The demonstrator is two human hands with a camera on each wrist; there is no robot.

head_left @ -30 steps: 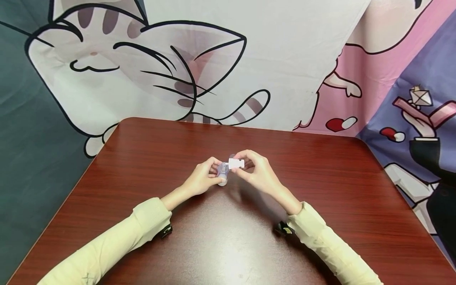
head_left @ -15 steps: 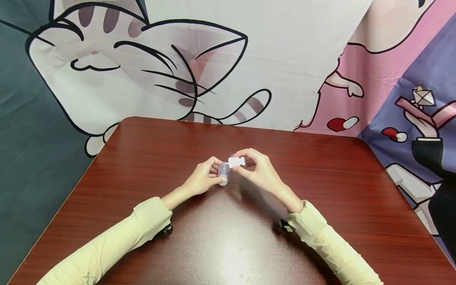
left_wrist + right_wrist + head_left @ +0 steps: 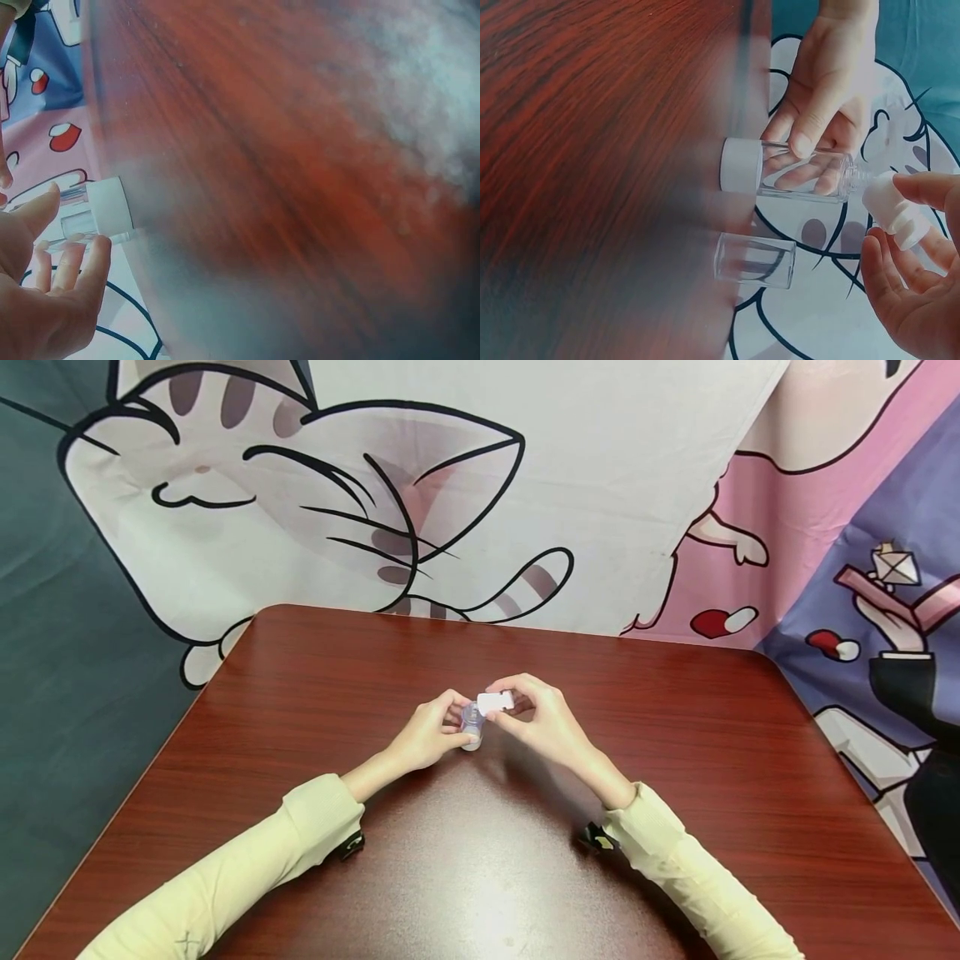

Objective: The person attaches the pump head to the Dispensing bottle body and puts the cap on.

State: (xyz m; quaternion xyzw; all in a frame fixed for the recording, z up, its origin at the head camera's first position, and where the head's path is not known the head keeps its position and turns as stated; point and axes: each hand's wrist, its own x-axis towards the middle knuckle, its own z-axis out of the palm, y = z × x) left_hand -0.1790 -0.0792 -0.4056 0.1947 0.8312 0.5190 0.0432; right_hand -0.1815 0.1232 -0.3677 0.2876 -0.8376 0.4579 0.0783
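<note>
My left hand (image 3: 423,737) grips a small clear bottle (image 3: 472,723) with a thick white base (image 3: 740,166), thumb on one side and fingers on the other. The bottle stands upright, its base low over the table. In my right hand (image 3: 546,718), thumb and fingers pinch a white pump head (image 3: 887,204). In the right wrist view the pump head sits tilted right at the threaded neck (image 3: 857,177) of the bottle. The left wrist view shows the white base beside my left fingertips (image 3: 99,246).
A clear cap (image 3: 755,261) stands on the table beside the bottle, seen in the right wrist view. The brown wooden table (image 3: 360,660) ends at a cartoon-printed cloth (image 3: 585,485) behind. At the right edge shows a dark shape (image 3: 930,810).
My right hand has shifted slightly left, bringing the white pump head closer over the bottle's mouth. My left hand keeps its grip on the bottle.
</note>
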